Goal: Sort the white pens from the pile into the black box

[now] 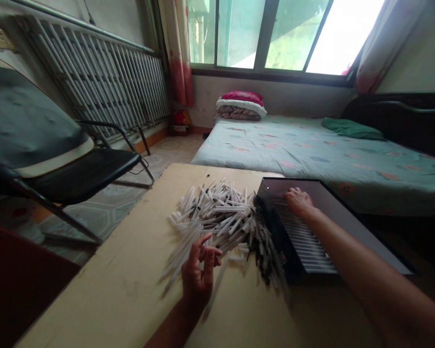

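My left hand [199, 273] is at the near edge of a loose heap of slim white pen-like tubes [228, 208]. Its fingers are loosely bent, with index finger and thumb apart, and no object shows clearly in it. A long white tube, smeared by motion, lies just to its right. My right hand [299, 200] reaches over the far part of a dark open box [284, 241]. Inside the box, white tubes [308, 246] lie side by side in a row. The right fingertips are blurred, so what they hold, if anything, is hidden.
Black slim pieces [263, 261] lie between heap and box on the pale table [137, 256]. The box's lid [348, 217] is folded open to the right. A bed [286, 145] stands beyond the table, a black chair [94, 169] to the left.
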{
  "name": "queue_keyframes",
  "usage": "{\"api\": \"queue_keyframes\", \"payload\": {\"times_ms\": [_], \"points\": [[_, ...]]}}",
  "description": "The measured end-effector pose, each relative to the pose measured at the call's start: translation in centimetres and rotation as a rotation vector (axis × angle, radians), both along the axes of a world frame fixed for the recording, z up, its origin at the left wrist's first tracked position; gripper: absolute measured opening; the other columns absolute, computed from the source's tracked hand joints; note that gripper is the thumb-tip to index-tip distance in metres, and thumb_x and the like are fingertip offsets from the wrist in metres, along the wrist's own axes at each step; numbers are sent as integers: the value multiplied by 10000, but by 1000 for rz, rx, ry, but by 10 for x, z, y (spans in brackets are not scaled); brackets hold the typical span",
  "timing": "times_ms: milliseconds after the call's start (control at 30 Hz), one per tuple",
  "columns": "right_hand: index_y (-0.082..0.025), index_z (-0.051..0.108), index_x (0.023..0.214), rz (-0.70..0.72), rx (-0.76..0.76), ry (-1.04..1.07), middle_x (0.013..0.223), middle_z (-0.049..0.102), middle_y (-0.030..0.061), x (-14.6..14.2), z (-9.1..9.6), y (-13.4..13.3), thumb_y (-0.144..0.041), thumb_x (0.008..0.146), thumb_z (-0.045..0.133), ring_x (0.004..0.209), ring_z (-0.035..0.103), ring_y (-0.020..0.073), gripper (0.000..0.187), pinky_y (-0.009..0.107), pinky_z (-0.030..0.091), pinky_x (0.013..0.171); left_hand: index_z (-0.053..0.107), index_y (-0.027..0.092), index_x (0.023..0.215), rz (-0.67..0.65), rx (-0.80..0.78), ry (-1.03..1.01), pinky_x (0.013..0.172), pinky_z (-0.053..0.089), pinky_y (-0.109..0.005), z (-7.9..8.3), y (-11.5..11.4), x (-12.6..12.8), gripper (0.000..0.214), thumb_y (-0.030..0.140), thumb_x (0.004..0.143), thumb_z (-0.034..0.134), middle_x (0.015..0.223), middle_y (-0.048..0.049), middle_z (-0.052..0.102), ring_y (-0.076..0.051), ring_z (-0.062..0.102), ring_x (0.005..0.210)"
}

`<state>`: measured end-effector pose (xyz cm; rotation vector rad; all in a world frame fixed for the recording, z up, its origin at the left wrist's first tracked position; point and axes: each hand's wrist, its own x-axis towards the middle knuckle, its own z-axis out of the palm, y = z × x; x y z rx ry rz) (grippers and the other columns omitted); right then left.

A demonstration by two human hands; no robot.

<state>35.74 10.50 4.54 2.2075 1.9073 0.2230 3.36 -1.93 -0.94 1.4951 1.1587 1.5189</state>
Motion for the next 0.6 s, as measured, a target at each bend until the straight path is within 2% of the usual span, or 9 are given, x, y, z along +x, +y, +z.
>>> {"api": "queue_keyframes", "payload": {"times_ms": [133,233,300,367,433,500,600], "points": [[-137,672,961,9,87,19,997,612,149,1,4,-1,-42,848,402,964,546,215,307,279,379,716,502,197,1131,7,-2,-7,556,496,-236,3,-1,0,272,315,891,460,678,4,655,-115,585,525],[-128,647,996,-5,188,23,983,611,148,-5,25,-6,-106,882,395,952,544,215,278,281,377,723,503,194,1125,-15,-9,7,562,502,-241,5,-1,-1,273,323,888,463,680,2,658,-119,591,532],[-129,627,1002,19,321,55,968,608,134,-19,43,-16,-202,909,396,935,539,219,260,288,376,734,502,194,1127,-15,-17,23,569,505,-243,5,0,-2,277,326,887,465,689,-1,665,-120,600,538],[-147,620,929,131,516,168,886,609,96,-45,59,-36,-266,904,427,865,544,208,228,285,374,721,507,195,1125,16,-18,23,562,503,-240,5,0,-2,282,338,886,462,686,-2,669,-120,601,530],[-166,598,822,304,585,304,802,596,60,-79,66,-63,-277,901,444,802,534,186,205,278,371,716,515,195,1116,48,-15,14,546,500,-236,4,1,-1,292,359,881,462,673,-1,669,-119,597,511],[-176,577,774,448,488,418,787,586,46,-115,62,-91,-267,913,437,787,521,172,217,270,370,717,520,193,1111,69,-13,7,531,497,-233,4,2,0,300,373,878,460,658,1,667,-119,592,494],[-189,563,747,556,240,495,795,585,30,-156,36,-118,-149,879,460,788,514,159,172,246,370,681,521,187,1109,87,-19,0,526,497,-231,5,2,1,308,379,876,460,653,3,666,-119,593,485]]}}
